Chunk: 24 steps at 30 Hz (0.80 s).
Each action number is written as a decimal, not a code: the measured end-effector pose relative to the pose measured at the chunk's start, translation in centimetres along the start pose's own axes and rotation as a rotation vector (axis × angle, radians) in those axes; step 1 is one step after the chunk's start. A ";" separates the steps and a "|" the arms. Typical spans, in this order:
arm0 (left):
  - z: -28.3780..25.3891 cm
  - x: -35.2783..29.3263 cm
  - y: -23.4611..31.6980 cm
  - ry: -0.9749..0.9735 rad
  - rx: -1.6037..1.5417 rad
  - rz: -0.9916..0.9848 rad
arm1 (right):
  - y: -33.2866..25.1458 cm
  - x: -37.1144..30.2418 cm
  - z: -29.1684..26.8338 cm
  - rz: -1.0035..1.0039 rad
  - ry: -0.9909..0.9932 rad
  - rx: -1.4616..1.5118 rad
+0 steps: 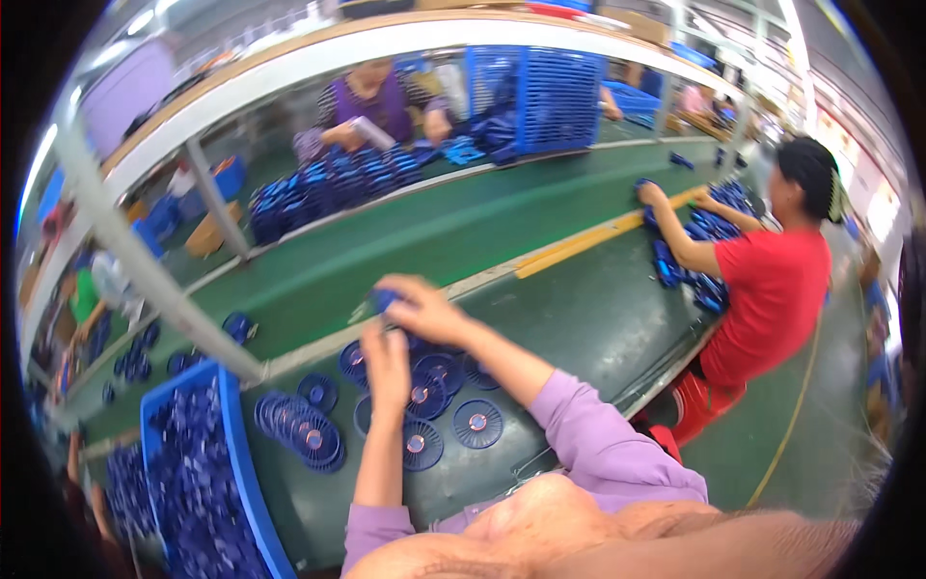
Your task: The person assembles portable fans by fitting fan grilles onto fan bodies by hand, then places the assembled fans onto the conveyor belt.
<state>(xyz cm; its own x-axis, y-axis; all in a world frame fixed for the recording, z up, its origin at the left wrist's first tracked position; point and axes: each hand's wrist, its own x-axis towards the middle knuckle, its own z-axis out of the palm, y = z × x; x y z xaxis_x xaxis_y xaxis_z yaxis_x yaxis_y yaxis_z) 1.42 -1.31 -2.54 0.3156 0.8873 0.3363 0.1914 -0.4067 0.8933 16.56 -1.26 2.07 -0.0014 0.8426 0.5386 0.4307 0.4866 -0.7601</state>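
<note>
Over the near edge of the green belt, my right hand (422,307) is closed on a small dark-blue round fan part (385,299), blurred by motion. My left hand (388,362) is just below it, fingers stretched upward and apart from the part. Round blue fan grilles with copper-coloured centres lie on the dark table beneath my hands, one grille (477,423) to the right and another (422,444) nearer me. To the left, a row of overlapping grilles (307,434) leans together, with a smaller blue disc (317,392) beside it.
A blue bin (241,454) full of small blue parts stands at my left. The green conveyor belt (328,289) runs beyond the table, with a metal post (145,232) at left. A co-worker in red (772,289) handles blue parts at right; another person (371,106) works across the belt.
</note>
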 end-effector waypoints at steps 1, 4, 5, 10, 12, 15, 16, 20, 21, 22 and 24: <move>1.0 -0.9 0.2 -0.036 0.067 0.113 | 3.1 1.0 -1.3 -0.093 0.200 -0.166; 0.3 -2.7 5.8 -0.298 0.006 0.283 | 9.1 1.0 -7.5 0.071 0.282 -0.614; 0.0 -3.1 7.4 -0.404 -0.096 0.316 | 11.0 0.0 -9.0 0.126 0.297 -0.796; -3.5 -5.3 13.3 -0.885 -0.484 0.529 | 9.1 -5.3 -7.7 0.056 0.114 -0.642; -4.7 -6.4 14.7 -1.053 -0.654 0.593 | 8.5 -6.9 -5.4 0.067 0.019 -0.573; -5.1 -8.2 15.3 -1.161 -0.992 0.701 | 7.1 -8.3 -3.2 0.044 -0.083 -0.723; -5.3 -8.7 15.0 -1.162 -1.022 0.748 | 6.8 -8.4 -2.8 0.004 -0.048 -0.774; -6.0 -9.7 15.1 -1.110 -1.130 0.801 | 7.0 -8.2 -3.6 0.069 -0.023 -0.659; -6.2 -9.8 15.3 -1.083 -1.173 0.769 | 7.2 -8.2 -3.7 0.068 -0.027 -0.665; -6.1 -9.8 15.3 -1.077 -1.178 0.775 | 7.3 -8.4 -3.8 0.090 0.031 -0.623; -5.9 -9.6 15.1 -1.046 -1.156 0.828 | 7.0 -8.2 -3.7 0.143 0.159 -0.485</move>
<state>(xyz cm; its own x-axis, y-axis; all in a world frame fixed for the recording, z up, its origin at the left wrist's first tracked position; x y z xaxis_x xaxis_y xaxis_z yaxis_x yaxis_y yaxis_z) -4.20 -14.73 9.46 0.4768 -0.1398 0.8678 -0.8614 0.1226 0.4930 22.98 -5.64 -6.35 0.2089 0.8290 0.5188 0.7848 0.1744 -0.5947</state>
